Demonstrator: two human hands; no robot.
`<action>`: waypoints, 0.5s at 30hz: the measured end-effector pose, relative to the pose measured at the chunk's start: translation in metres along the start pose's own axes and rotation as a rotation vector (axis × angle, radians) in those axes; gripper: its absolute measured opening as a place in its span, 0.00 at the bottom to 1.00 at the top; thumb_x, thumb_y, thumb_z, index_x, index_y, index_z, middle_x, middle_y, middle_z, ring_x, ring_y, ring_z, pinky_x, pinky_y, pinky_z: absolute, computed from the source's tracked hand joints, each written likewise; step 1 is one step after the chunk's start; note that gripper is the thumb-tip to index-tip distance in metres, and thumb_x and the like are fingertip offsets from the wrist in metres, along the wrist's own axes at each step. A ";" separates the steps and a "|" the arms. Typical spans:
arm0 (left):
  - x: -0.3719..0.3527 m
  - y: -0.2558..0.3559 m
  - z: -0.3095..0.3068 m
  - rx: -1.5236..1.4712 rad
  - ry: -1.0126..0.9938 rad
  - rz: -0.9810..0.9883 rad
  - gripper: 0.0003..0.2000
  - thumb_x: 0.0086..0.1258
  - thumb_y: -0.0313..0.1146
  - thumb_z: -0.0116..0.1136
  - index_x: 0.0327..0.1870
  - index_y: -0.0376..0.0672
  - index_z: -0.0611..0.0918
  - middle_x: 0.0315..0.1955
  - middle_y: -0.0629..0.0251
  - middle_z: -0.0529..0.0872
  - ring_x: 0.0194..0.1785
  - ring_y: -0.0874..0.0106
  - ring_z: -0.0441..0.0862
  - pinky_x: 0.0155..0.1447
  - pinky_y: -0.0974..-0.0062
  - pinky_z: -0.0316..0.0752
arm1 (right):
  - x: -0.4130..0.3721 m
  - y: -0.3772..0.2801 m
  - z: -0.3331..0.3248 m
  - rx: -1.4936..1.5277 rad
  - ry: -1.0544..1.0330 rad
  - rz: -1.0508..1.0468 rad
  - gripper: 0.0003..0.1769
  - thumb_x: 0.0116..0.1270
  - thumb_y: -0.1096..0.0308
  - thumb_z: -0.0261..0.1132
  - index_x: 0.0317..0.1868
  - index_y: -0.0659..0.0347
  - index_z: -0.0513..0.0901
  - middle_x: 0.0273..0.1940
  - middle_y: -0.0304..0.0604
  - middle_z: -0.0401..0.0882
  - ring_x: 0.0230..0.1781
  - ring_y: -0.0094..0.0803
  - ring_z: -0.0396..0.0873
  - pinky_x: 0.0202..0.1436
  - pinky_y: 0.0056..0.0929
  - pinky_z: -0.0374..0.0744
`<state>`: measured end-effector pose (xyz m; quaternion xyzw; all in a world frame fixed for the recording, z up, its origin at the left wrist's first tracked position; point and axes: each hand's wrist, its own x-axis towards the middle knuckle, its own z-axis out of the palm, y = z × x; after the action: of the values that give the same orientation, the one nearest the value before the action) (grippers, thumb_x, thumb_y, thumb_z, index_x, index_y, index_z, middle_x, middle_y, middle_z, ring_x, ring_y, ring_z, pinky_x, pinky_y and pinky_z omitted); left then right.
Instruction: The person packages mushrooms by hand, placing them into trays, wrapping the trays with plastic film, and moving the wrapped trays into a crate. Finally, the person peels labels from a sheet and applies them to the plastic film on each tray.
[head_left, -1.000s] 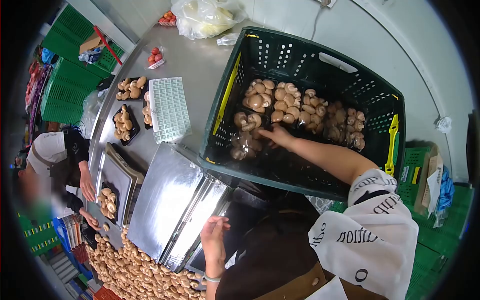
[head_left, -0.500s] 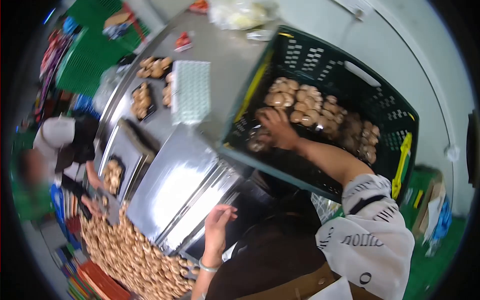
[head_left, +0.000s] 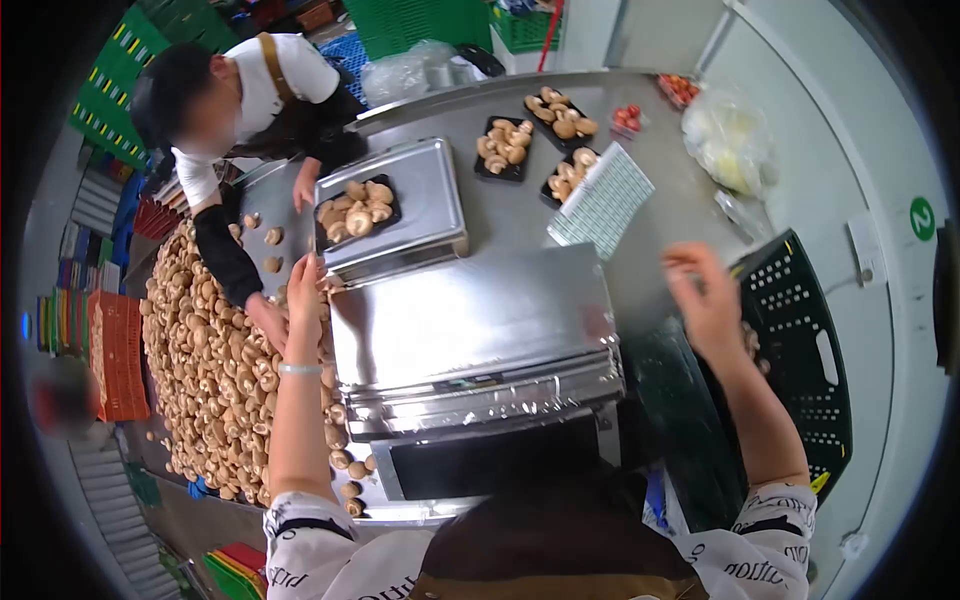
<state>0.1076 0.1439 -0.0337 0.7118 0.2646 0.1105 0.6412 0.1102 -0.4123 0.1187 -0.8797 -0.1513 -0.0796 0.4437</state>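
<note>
My left hand (head_left: 306, 288) reaches forward with its fingers extended, close to the near left corner of the metal scale (head_left: 420, 185). On that scale rests a black tray of mushrooms (head_left: 357, 210). Below and left of my hand spreads a big heap of loose mushrooms (head_left: 215, 370). My right hand (head_left: 704, 300), slightly blurred, is raised beside the dark green crate (head_left: 800, 340), thumb and fingers apart and nothing in them. Between my arms stands a shiny metal wrapping machine (head_left: 470, 315), with clear film along its near side.
A co-worker (head_left: 250, 110) stands across at the left, one hand (head_left: 268, 322) at the heap, close to my left wrist. Further back are several filled mushroom trays (head_left: 503, 148), a sheet of labels (head_left: 603, 203), red produce (head_left: 627, 118) and a plastic bag (head_left: 727, 140).
My right hand has come up out of the crate, away from the wrapped mushroom trays. My left hand has moved forward to the scale. The view has swung left.
</note>
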 end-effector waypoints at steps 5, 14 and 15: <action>0.096 -0.022 -0.015 0.116 0.027 -0.147 0.31 0.73 0.57 0.51 0.62 0.36 0.74 0.52 0.66 0.79 0.52 0.74 0.75 0.55 0.77 0.68 | 0.081 -0.012 0.170 0.195 -0.546 -0.045 0.25 0.65 0.62 0.64 0.59 0.64 0.72 0.55 0.48 0.76 0.52 0.39 0.78 0.55 0.33 0.76; 0.164 -0.041 -0.002 0.238 0.008 -0.128 0.25 0.74 0.53 0.48 0.51 0.34 0.80 0.45 0.59 0.82 0.49 0.72 0.74 0.57 0.74 0.66 | 0.212 0.014 0.436 0.604 -0.389 0.341 0.35 0.57 0.64 0.69 0.63 0.71 0.69 0.58 0.58 0.76 0.59 0.45 0.75 0.60 0.35 0.73; 0.164 -0.041 0.001 0.222 0.026 -0.109 0.23 0.74 0.53 0.49 0.49 0.38 0.80 0.40 0.65 0.78 0.43 0.75 0.71 0.50 0.77 0.64 | 0.213 0.008 0.436 0.623 -0.367 0.340 0.36 0.56 0.65 0.69 0.63 0.71 0.69 0.59 0.58 0.76 0.60 0.45 0.75 0.60 0.35 0.73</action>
<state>0.2355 0.2297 -0.1033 0.7615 0.3219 0.0544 0.5600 0.3165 -0.0243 -0.0879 -0.7151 -0.0970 0.2031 0.6618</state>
